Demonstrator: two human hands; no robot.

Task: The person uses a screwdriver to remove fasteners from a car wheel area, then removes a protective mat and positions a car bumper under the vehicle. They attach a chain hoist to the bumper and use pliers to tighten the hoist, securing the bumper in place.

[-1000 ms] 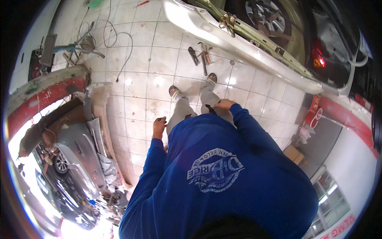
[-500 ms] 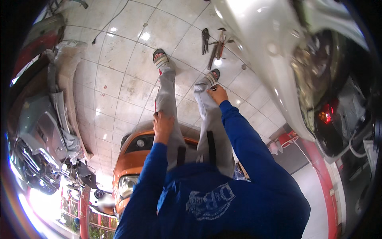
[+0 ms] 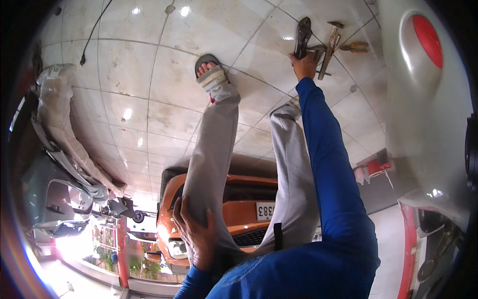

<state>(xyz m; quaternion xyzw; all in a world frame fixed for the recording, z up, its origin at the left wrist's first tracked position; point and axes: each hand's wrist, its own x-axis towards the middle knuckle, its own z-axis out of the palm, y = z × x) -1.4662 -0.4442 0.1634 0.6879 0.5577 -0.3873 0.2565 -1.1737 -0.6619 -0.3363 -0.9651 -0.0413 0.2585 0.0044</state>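
My right hand (image 3: pixel 304 66) reaches down to the floor, its fingers closed around the lower end of dark locking pliers (image 3: pixel 302 36). Its fingertips are partly hidden. Just to the right lies a hammer (image 3: pixel 326 56), with other slim metal tools against it. Beyond these rest pliers with yellowish handles (image 3: pixel 355 47). My left hand (image 3: pixel 197 233) lies on my left thigh with its fingers apart, holding nothing.
A pale car panel with a red lamp (image 3: pixel 427 42) rises close on the right. Behind my legs stands an orange car (image 3: pixel 239 215). Wrapped car parts (image 3: pixel 56 99) line the left side, and a black cable (image 3: pixel 92 35) trails over the tiled floor (image 3: pixel 124 65).
My right hand has moved from near my right shin to the tools on the floor. My left hand has shifted up my thigh. The view has moved closer to the floor.
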